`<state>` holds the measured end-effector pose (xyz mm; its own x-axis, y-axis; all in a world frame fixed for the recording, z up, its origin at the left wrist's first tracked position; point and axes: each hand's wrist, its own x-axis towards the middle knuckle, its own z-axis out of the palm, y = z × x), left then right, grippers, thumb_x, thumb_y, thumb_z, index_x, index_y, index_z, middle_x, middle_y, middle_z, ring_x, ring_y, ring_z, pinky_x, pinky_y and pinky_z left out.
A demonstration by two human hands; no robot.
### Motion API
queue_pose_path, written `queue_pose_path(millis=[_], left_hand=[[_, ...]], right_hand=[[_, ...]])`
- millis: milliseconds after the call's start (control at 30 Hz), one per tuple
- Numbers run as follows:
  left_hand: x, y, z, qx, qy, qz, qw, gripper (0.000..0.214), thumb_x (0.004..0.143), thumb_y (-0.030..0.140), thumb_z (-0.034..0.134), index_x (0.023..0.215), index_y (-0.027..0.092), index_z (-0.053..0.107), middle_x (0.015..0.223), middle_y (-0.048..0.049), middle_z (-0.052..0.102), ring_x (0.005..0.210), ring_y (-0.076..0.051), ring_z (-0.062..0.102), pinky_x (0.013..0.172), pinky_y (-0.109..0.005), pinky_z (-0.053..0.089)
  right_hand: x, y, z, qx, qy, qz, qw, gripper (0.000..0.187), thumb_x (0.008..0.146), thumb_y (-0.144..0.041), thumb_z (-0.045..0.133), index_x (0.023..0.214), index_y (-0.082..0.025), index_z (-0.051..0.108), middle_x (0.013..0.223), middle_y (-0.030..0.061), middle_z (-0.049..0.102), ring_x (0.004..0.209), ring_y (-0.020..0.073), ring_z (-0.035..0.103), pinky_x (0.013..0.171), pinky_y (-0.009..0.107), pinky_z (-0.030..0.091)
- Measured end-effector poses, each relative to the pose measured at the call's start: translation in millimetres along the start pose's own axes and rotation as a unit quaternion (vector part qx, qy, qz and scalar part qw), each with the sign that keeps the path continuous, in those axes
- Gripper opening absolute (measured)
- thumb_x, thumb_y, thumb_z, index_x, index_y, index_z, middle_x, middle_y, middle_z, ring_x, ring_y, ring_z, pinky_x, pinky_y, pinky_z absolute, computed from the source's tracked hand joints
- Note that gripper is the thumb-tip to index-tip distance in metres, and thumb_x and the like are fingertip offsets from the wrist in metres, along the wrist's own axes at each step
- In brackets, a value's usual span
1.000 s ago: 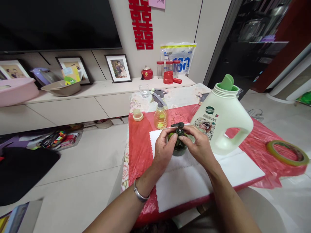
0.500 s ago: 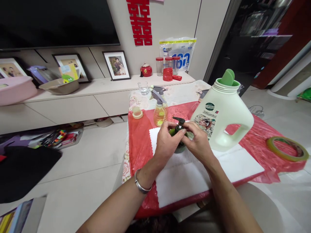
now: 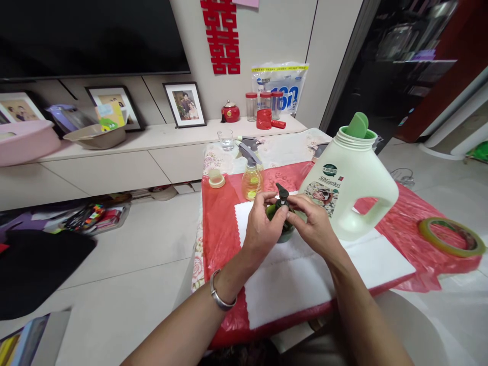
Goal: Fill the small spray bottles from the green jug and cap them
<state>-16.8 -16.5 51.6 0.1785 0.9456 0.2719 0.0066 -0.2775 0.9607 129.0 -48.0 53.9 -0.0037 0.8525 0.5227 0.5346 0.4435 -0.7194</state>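
Observation:
A dark green pump bottle (image 3: 284, 236) stands upright on the white cloth (image 3: 285, 290). From the left, my left hand (image 3: 263, 223) closes its thumb and fingers on the collar of the black pump head (image 3: 282, 195). My right hand (image 3: 310, 218) grips the same collar from the other side, thumb near thumb. Both hands cover much of the bottle's upper part. Just right of my right hand is a large pale green jug (image 3: 354, 188) with a green cap (image 3: 358, 125) tilted in its mouth.
Behind my left hand stands a yellowish spray bottle (image 3: 251, 183) with a grey trigger. A cream cap (image 3: 216, 178) lies on the red plastic sheet (image 3: 221, 229). Tape (image 3: 452, 236) rests at the right edge. A drinking glass (image 3: 226, 140) is farther back.
The pump head's spout has turned, now pointing more toward the back left. Both hands stay around the collar with slightly shifted fingers. The view has tilted a little.

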Motion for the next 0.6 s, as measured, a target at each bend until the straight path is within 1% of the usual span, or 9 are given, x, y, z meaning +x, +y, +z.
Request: queue_pose_path(millis=[167, 267, 333, 433, 533, 600], left_hand=[[-0.1, 1.9, 4.0, 0.014, 0.022, -0.03, 0.999, 0.033, 0.075, 0.02, 0.074, 0.104, 0.021, 0.057, 0.105, -0.0065, 0.068, 0.105, -0.023, 0.066, 0.093, -0.039, 0.052], [2.1, 3.7, 5.2, 0.028, 0.033, -0.047, 0.998, 0.033, 0.073, 0.023, 0.076, 0.099, 0.021, 0.056, 0.1, -0.0059, 0.067, 0.102, -0.024, 0.066, 0.092, -0.041, 0.052], [3.2, 4.0, 4.7, 0.034, 0.031, -0.04, 0.998, 0.029, 0.074, 0.022, 0.075, 0.097, 0.021, 0.057, 0.098, -0.0051, 0.067, 0.101, -0.024, 0.066, 0.093, -0.041, 0.051], [3.2, 2.1, 3.0, 0.023, 0.025, -0.016, 0.999, 0.025, 0.076, 0.02, 0.074, 0.097, 0.022, 0.06, 0.099, -0.0042, 0.067, 0.1, -0.023, 0.067, 0.093, -0.039, 0.051], [2.2, -1.0, 1.7, 0.013, 0.011, -0.004, 1.0, 0.023, 0.079, 0.02, 0.071, 0.1, 0.023, 0.062, 0.102, -0.0044, 0.068, 0.101, -0.022, 0.067, 0.094, -0.038, 0.051], [1.6, -1.9, 1.6, 0.015, 0.003, 0.0, 1.0, 0.022, 0.081, 0.019, 0.068, 0.102, 0.023, 0.062, 0.104, -0.005, 0.068, 0.102, -0.022, 0.067, 0.095, -0.038, 0.051]], right_hand=[[-0.4, 1.2, 5.9, -0.014, 0.035, 0.001, 0.999, 0.024, 0.087, -0.026, 0.055, 0.106, -0.017, 0.065, 0.106, 0.0052, 0.063, 0.097, 0.016, 0.06, 0.086, 0.029, 0.05], [-1.4, 2.8, 9.7, -0.024, 0.057, 0.005, 0.998, 0.022, 0.086, -0.027, 0.055, 0.103, -0.017, 0.064, 0.102, 0.0055, 0.063, 0.094, 0.0166, 0.06, 0.084, 0.029, 0.049], [-1.6, 3.2, 10.1, -0.026, 0.062, 0.005, 0.998, 0.02, 0.086, -0.028, 0.058, 0.101, -0.017, 0.064, 0.1, 0.0046, 0.063, 0.091, 0.0159, 0.059, 0.082, 0.028, 0.048], [-1.2, 2.2, 6.7, -0.017, 0.037, 0.001, 0.999, 0.022, 0.088, -0.029, 0.061, 0.106, -0.017, 0.064, 0.105, 0.0038, 0.062, 0.095, 0.0152, 0.06, 0.083, 0.027, 0.049], [-0.5, 0.4, 1.7, -0.007, 0.001, -0.005, 1.0, 0.027, 0.092, -0.03, 0.057, 0.114, -0.017, 0.065, 0.115, 0.0053, 0.061, 0.106, 0.0169, 0.059, 0.09, 0.029, 0.05], [-0.3, -0.7, 0.2, -0.006, -0.007, -0.007, 1.0, 0.028, 0.094, -0.031, 0.055, 0.116, -0.017, 0.065, 0.117, 0.0062, 0.061, 0.109, 0.0178, 0.059, 0.091, 0.03, 0.05]])
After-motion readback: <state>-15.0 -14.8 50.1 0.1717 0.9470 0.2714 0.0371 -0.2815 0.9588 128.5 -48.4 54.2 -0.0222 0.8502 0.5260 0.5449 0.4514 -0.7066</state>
